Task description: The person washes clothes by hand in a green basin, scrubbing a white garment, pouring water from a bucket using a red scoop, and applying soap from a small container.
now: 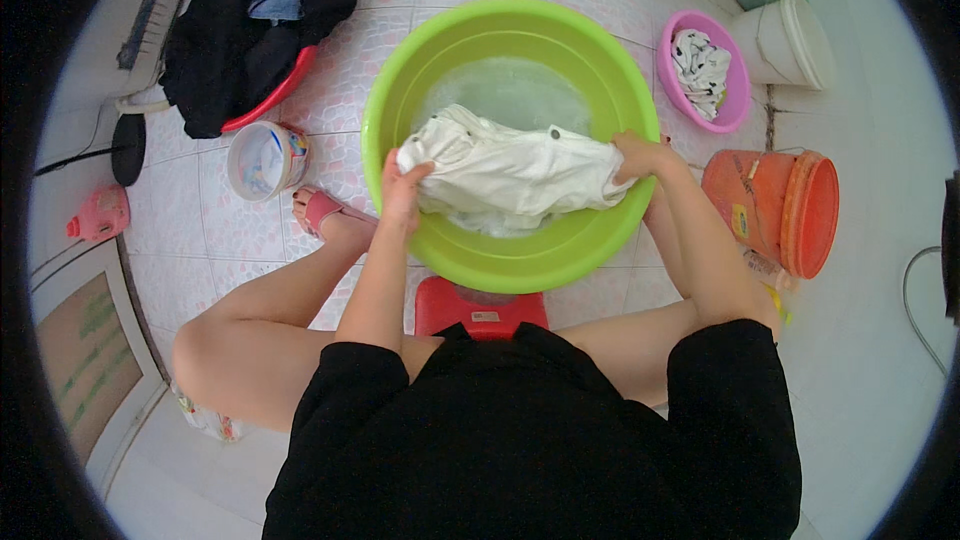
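A white garment with dark buttons (517, 165) is stretched sideways across a large lime-green plastic basin (510, 279). My left hand (403, 187) grips its left end, thumb on top, near the basin's left wall. At the other end, my right hand (637, 157) holds the cloth close to the right rim, its fingertips partly hidden in the folds. Cloudy, sudsy water (510, 90) shows in the basin beyond the garment. The garment's lower edge hangs at or in the water; I cannot tell how deep.
A red tub (277, 96) heaped with dark clothes (225, 52) stands far left, near a small white bucket (255, 161). On the right are a pink basin (739, 94) holding patterned cloth, an orange bucket (757, 195) and a white bucket (780, 41). A red plastic stool (480, 311) lies before me.
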`<state>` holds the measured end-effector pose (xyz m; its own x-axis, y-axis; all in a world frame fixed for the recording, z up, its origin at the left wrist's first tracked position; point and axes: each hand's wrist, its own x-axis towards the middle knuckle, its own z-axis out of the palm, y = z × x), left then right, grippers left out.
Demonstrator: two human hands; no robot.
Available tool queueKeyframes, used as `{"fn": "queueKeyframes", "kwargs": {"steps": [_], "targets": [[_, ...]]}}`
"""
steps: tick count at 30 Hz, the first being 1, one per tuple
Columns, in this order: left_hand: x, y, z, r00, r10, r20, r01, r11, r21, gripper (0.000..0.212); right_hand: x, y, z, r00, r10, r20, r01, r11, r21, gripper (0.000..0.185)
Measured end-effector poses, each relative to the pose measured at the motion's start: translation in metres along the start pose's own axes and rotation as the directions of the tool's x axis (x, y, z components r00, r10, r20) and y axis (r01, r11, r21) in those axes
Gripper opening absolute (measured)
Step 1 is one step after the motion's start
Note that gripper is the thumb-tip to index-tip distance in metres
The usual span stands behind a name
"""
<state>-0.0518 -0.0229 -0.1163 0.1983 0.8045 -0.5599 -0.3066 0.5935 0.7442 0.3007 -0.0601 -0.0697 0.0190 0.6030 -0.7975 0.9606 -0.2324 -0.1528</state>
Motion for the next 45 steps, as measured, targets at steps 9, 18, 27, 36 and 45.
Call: {"fn": "queueKeyframes", "kwargs": {"steps": [9, 18, 27, 36, 45], "targets": [[0.013, 0.025, -0.004, 0.977, -0.170, 0.132, 0.177, 0.983, -0.046, 0.053, -0.001, 0.020, -0.016, 0.930, -0.190, -0.313, 0.159, 0.980, -0.121, 0.056], [-0.004, 0.046, 0.006, 0.881, -0.444, 0.163, 0.431, 0.896, 0.111, 0.049, -0.029, -0.021, -0.032, 0.920, -0.272, 0.283, -0.112, 0.510, 0.853, 0.049], [0.023, -0.018, 0.018, 0.965, -0.257, 0.045, 0.236, 0.935, 0.264, 0.050, 0.026, -0.034, 0.040, 0.780, -0.081, -0.620, -0.178, 0.921, -0.345, 0.009], [0.048, -0.037, -0.008, 0.987, 0.092, -0.130, 0.050, 0.598, 0.800, 0.050, 0.040, -0.021, 0.069, 0.623, 0.019, -0.782, -0.322, 0.917, -0.235, 0.015], [0.013, -0.009, 0.009, 0.953, 0.300, 0.036, -0.189, 0.498, 0.846, 0.046, 0.027, -0.113, -0.011, 0.817, -0.282, -0.503, 0.561, 0.588, 0.582, 0.029]]}}
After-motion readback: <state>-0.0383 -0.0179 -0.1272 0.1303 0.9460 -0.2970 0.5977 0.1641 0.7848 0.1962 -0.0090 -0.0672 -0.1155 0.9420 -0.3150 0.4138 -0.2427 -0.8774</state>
